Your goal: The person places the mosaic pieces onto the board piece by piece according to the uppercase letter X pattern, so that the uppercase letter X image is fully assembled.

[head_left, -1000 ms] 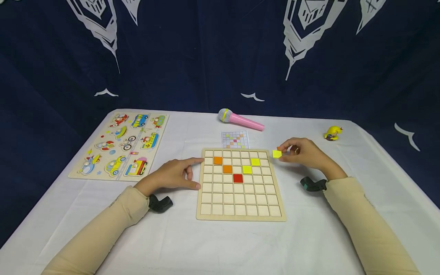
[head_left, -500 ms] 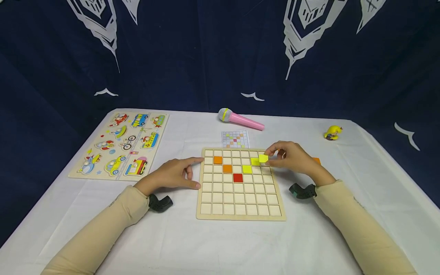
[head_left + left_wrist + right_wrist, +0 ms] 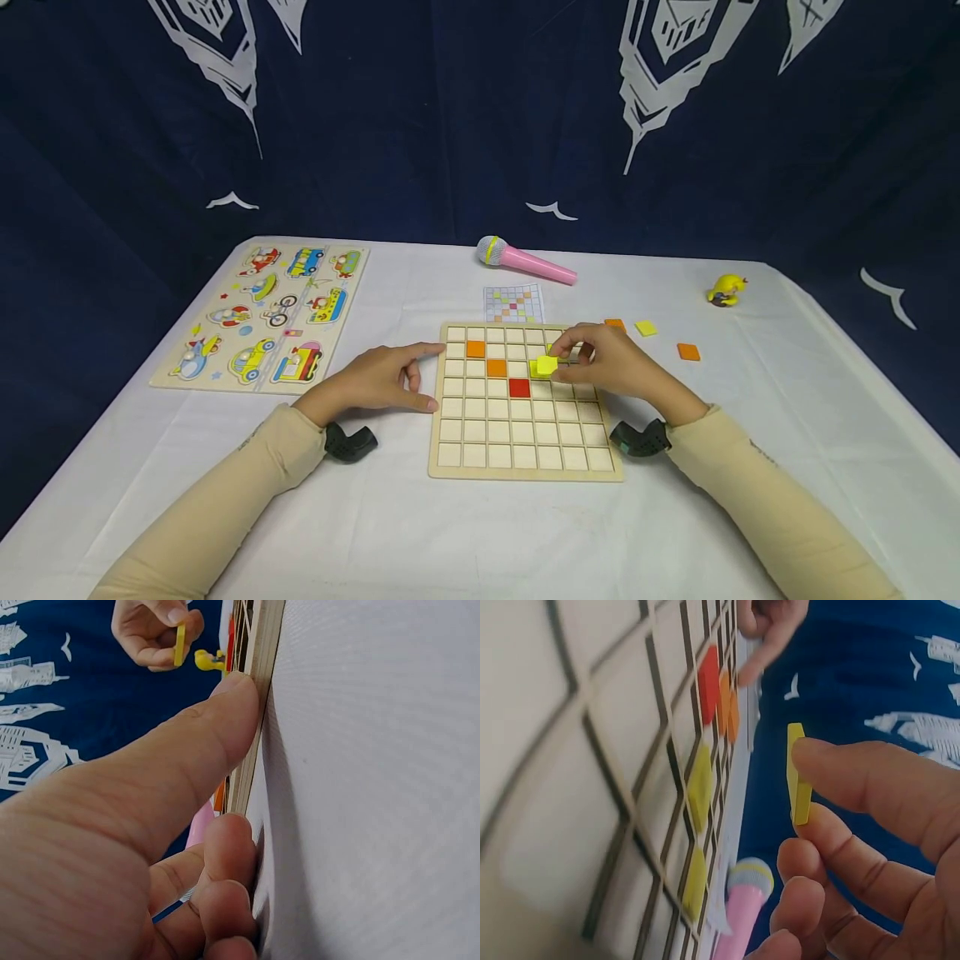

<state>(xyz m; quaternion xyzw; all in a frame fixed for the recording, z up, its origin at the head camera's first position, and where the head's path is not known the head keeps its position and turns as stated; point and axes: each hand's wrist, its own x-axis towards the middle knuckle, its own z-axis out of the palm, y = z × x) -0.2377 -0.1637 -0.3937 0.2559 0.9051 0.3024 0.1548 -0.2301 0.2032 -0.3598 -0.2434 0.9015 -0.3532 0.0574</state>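
Observation:
A wooden grid board point(image 3: 525, 475) lies mid-table with square cells. Set in it are two orange tiles point(image 3: 476, 349), a red tile point(image 3: 519, 388) and two yellow tiles point(image 3: 698, 789), partly covered in the head view. My right hand point(image 3: 611, 360) pinches another yellow tile point(image 3: 547, 366) between thumb and finger, held above the board; the right wrist view shows a gap between this tile and the grid. My left hand point(image 3: 378, 379) touches the board's left edge, with index finger and thumb spread along it.
Loose orange tiles point(image 3: 688, 352) and a yellow tile point(image 3: 647, 328) lie right of the board. A small pattern card point(image 3: 513, 303) and a pink toy microphone point(image 3: 536, 265) lie behind it. A picture puzzle point(image 3: 262, 317) is at left, a yellow duck figure point(image 3: 726, 291) at far right.
My right hand has carried the yellow tile leftward from beside the board to above it, uncovering loose tiles on the table. The left hand has stayed at the board's edge.

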